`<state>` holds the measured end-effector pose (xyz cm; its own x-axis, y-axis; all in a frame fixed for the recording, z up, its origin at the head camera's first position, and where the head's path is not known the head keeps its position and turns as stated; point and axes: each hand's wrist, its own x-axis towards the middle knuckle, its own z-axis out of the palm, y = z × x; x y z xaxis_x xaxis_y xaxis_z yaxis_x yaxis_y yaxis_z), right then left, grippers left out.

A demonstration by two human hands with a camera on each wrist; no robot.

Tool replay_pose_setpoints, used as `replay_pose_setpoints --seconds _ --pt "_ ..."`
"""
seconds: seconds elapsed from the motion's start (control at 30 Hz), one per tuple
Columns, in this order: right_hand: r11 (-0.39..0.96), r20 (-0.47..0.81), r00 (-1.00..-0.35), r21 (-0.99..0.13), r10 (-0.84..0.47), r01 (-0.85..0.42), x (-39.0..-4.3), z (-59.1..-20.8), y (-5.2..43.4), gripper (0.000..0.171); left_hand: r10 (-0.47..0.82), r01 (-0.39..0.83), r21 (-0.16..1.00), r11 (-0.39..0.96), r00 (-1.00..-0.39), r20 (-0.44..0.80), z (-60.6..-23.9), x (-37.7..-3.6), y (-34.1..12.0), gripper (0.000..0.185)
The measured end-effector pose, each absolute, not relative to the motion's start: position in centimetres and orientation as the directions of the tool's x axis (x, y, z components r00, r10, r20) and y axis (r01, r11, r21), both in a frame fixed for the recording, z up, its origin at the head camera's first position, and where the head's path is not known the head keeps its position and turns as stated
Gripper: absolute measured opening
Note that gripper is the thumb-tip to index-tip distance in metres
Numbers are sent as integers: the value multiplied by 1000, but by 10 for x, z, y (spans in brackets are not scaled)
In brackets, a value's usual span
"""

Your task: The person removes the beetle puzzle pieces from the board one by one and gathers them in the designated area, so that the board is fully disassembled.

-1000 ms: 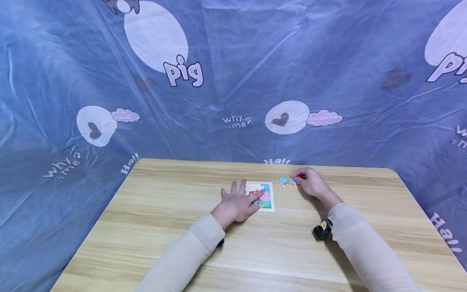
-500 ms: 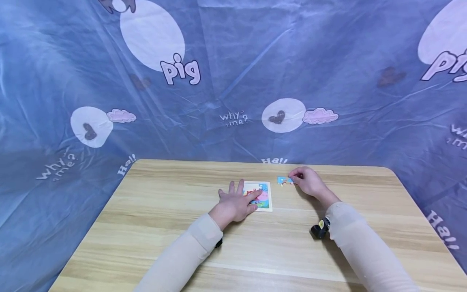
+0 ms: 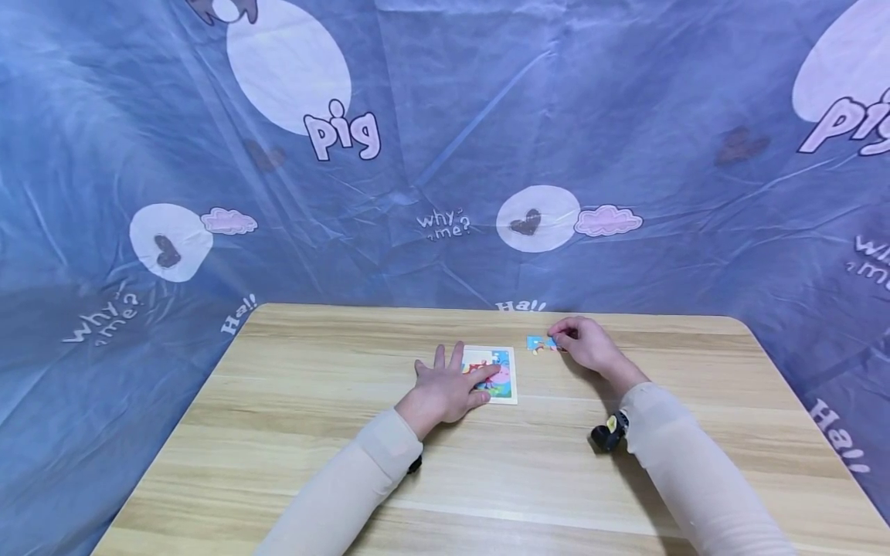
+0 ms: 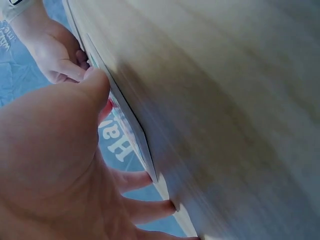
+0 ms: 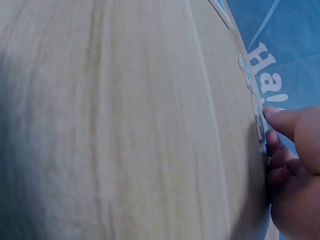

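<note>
Toward the far edge of the desk [image 3: 292,432], about midway along it, the left hand [image 3: 448,386] lies flat with fingers spread, pressing on the left part of a small picture puzzle board [image 3: 502,376]. Just right of the board, a little nearer the far edge, the right hand [image 3: 582,344] has its fingertips curled onto a small blue puzzle piece [image 3: 537,343] lying on the wood; it looks like a pinch, though the piece is tiny. Behind hangs a blue printed sheet [image 3: 445,139].

Loose pieces [image 3: 541,344] seemingly right of puzzle board [image 3: 502,374]
</note>
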<state>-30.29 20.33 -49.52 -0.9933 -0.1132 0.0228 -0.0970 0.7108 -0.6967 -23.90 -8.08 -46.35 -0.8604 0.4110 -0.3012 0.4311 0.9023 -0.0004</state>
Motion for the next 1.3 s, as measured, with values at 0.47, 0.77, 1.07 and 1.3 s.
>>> replay_pose_setpoints --seconds 0.47,0.77,1.07,1.3 --pt "678 -12 -995 -733 -100 -59 -303 -493 205 17 430 445 14 896 -857 -285 -462 -233 -83 54" --pt "658 -41 -995 -752 -96 -32 -302 -491 206 20 423 442 18 897 -844 -331 -461 -231 -80 51" --pt "629 -22 -993 -776 -114 -55 -296 -480 209 26 419 439 24 898 -838 -350 -462 -231 -77 51" --pt "630 -5 -989 -772 -147 -89 -290 -465 197 28 415 432 31 902 -841 -347 -462 -232 -78 51"
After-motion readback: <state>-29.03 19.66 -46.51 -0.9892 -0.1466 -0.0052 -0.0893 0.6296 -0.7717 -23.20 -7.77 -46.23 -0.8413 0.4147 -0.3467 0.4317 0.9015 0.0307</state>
